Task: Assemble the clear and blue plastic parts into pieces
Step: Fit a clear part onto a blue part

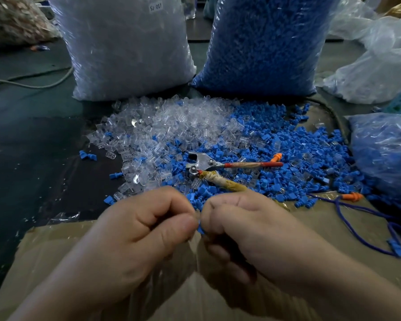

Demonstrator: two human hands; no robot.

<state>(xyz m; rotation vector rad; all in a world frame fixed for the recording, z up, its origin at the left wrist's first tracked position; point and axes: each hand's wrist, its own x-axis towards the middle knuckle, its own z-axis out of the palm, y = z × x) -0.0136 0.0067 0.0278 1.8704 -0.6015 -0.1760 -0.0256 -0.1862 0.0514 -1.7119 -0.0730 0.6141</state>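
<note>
Two hands meet over the cardboard sheet nearest us. We see our left hand and our right hand both curled tight, thumbs and forefingers pressed together around a small blue part that peeks out between them; whether a clear part is pinched there too we cannot tell.

Just beyond the cardboard lies the loose heap: the clear parts spread on its left half, the blue parts on its right, the two mingling in the middle. On top of the heap, near its front, rests a metal plier tool, one handle red, the other wrapped in frayed cord.

Behind the heap stand two full bags, the bag of clear parts behind its left half and the bag of blue parts behind its right.
</note>
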